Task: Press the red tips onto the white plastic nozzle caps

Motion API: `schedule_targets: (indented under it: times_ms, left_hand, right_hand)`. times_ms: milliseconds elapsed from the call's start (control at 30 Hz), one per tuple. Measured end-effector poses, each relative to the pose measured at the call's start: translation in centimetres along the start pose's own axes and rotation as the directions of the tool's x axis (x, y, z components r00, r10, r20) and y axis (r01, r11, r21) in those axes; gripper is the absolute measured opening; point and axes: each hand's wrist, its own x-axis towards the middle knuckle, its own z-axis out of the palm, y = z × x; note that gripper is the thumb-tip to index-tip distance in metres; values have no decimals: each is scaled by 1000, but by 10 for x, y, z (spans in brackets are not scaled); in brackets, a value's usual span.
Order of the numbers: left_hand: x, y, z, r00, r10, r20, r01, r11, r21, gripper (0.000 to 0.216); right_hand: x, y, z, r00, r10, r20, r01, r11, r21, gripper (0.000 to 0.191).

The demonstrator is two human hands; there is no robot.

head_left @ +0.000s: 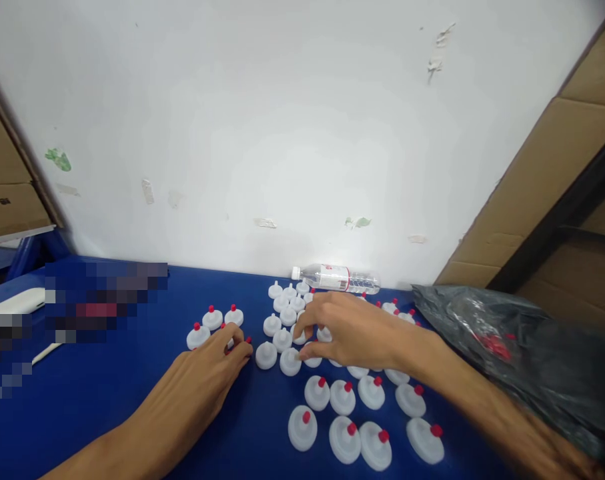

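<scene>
White round lids with pointed spouts (pixel 283 340) stand in a group on the blue table, below a plastic bottle. My right hand (pixel 339 327) reaches over this group, thumb and fingers apart, the thumb tip near a white lid (pixel 291 362) without a red tip. My left hand (pixel 215 363) is closed in a pinch, with a small red cap (pixel 249 341) showing at its fingertips. Beside it stand several white lids with red caps (pixel 212 319), partly covered by the hand. More red-capped lids (pixel 343 398) lie in the foreground and under my right forearm.
A clear bottle (pixel 335 277) lies on its side against the white wall (pixel 282 133). A dark plastic bag (pixel 482 327) with red pieces inside is at the right. Cardboard boxes (pixel 517 180) rise at the right edge. A white object (pixel 19 301) lies at the left, near a blurred-out area.
</scene>
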Motion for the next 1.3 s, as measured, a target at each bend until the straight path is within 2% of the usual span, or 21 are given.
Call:
schedule_targets:
  times_ms: [67,167,233,300,400,500,700,900,1067,1233,1300]
  left_hand:
    - [-2,1,-2,999,16,-35,-16,1000,-15,43]
    - [-2,2,-4,987,49,-155,-59,996,-61,40]
    - [-2,3,-6,959,76,-274,-103,991,-86,39]
    - [-2,3,-6,911,94,-401,-146,984,-101,36]
    - [-3,3,-8,869,78,-489,-202,958,-205,33]
    - [-5,5,-13,865,24,-501,-237,900,-367,25]
    - [-5,13,-30,826,-50,-561,-289,817,-498,12]
    - [-7,16,-29,790,-48,-612,-324,814,-483,15]
    - [-9,17,-29,785,-35,-618,-314,838,-446,13]
    - [-7,13,-27,777,-21,-629,-303,864,-403,16]
    - [-5,11,-23,791,-7,-612,-298,870,-394,18]
  right_hand:
    - [3,-2,7,999,-27,17,28,1000,-9,17]
    - [4,-5,12,998,-58,11,58,998,-12,5]
    - [1,-7,8,998,-62,-21,62,998,-9,5]
    - [-3,-11,1,996,-47,-73,47,999,-2,7]
    - [-8,-15,-8,990,-4,-142,10,999,40,12]
    - [-7,-18,-6,988,6,-153,8,996,92,14]
    - [1,-19,10,963,-131,-236,144,989,36,20]
    - [6,-24,14,957,-203,-206,204,979,-13,16]
    - [6,-24,16,951,-251,-181,246,968,-50,24]
    - [4,-32,17,945,-225,-237,195,970,-146,36]
    - [3,-37,17,944,-199,-263,165,975,-146,35]
